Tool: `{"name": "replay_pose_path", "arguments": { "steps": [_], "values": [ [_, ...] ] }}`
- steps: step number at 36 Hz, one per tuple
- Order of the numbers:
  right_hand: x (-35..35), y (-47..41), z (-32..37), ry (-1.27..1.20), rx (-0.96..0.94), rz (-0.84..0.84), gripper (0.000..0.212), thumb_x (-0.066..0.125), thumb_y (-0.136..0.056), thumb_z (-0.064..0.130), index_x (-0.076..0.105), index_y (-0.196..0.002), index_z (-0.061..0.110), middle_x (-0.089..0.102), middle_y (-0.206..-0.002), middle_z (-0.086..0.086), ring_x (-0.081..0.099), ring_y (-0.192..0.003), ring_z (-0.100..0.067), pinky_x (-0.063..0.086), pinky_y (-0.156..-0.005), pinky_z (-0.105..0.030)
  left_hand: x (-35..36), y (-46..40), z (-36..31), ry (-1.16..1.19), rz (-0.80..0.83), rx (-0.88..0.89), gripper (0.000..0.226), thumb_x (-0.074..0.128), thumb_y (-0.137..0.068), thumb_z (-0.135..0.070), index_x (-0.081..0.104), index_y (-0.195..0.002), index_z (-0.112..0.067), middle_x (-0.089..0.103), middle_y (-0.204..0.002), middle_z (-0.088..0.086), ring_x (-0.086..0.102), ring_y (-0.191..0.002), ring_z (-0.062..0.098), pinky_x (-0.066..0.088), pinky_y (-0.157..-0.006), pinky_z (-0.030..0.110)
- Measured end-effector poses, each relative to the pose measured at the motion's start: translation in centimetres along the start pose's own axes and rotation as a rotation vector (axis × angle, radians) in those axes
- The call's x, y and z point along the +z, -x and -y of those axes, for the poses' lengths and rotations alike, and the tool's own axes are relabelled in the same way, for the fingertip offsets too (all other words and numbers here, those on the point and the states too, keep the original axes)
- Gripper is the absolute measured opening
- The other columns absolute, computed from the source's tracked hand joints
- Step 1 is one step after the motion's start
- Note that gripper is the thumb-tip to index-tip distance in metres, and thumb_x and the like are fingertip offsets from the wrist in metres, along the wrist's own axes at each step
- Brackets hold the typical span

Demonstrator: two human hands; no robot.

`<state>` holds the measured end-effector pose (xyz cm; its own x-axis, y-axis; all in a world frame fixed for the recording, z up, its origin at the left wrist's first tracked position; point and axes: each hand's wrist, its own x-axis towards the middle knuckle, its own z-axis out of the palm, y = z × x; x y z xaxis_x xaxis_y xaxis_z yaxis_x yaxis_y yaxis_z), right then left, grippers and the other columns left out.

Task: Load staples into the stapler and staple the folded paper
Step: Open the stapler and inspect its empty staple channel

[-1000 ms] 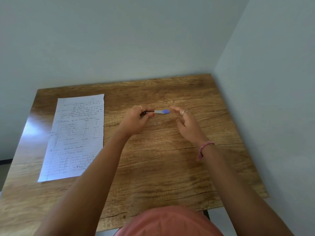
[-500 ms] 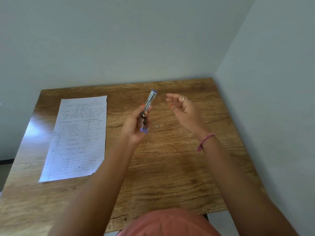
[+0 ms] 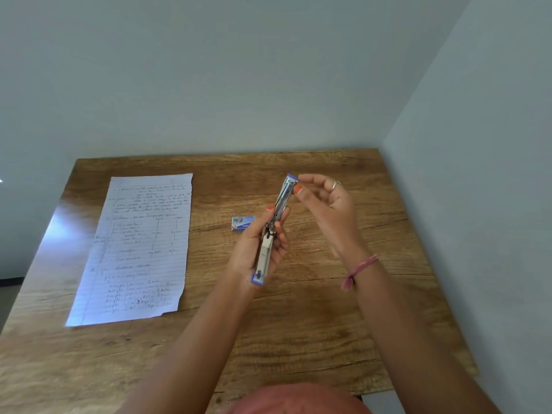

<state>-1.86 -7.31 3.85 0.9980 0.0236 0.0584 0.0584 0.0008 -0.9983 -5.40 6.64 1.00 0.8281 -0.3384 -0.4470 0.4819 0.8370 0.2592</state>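
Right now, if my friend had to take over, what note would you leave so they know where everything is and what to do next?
Left hand: holds the slim silver stapler with blue ends swung open, up off the brown wooden table.
Right hand: fingertips pinch at the stapler's far blue tip; I cannot tell if it holds staples.
Small blue-and-white staple box: on the table behind the left hand.
White lined sheet of handwritten paper: flat on the table to the left, untouched.
Done: stapler picked up and opened.
Left: finish loading staples, close the stapler, staple the paper.
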Motion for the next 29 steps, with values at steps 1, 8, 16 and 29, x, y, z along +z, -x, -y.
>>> {"name": "replay_pose_path", "arguments": {
  "steps": [1,8,16,29],
  "values": [
    [0.1,0.0,0.2,-0.037,0.009,-0.005,0.017,0.071,-0.085,0.019,0.067,-0.100,0.026,0.075,-0.099,0.000,0.071,-0.092,-0.016,0.056,-0.079,-0.026,0.1,0.2,0.1,-0.001,0.011,-0.003,0.018,0.066,-0.084,-0.019,0.078,-0.093,-0.008,0.074,-0.094,0.005,0.063,-0.057,0.004,0.054,-0.058,0.016],
    [0.3,-0.1,1.2,-0.110,0.031,0.000,0.017,0.072,-0.085,0.014,0.068,-0.100,0.021,0.076,-0.093,0.002,0.070,-0.086,-0.007,0.052,-0.070,-0.016,0.6,0.7,0.2,-0.002,0.016,0.007,0.017,0.068,-0.081,-0.020,0.078,-0.086,-0.007,0.074,-0.098,0.006,0.063,-0.059,0.004,0.054,-0.056,0.019],
    [0.6,-0.3,1.4,-0.032,0.020,-0.018,0.020,0.071,-0.084,0.011,0.065,-0.102,0.019,0.075,-0.088,0.005,0.070,-0.082,-0.009,0.054,-0.072,-0.020,0.2,0.5,0.0,-0.071,0.045,0.003,0.023,0.075,-0.078,-0.024,0.078,-0.094,-0.008,0.073,-0.097,0.003,0.064,-0.062,0.004,0.054,-0.059,0.019],
    [1.0,-1.1,0.9,0.061,0.154,-0.074,0.020,0.073,-0.079,0.018,0.062,-0.095,0.020,0.072,-0.072,0.010,0.065,-0.062,0.000,0.051,-0.065,-0.024,-0.2,0.0,0.2,-0.165,-0.019,0.038,0.019,0.074,-0.078,-0.024,0.078,-0.093,-0.013,0.073,-0.106,0.004,0.064,-0.062,0.005,0.054,-0.057,0.019]
  ]
}}
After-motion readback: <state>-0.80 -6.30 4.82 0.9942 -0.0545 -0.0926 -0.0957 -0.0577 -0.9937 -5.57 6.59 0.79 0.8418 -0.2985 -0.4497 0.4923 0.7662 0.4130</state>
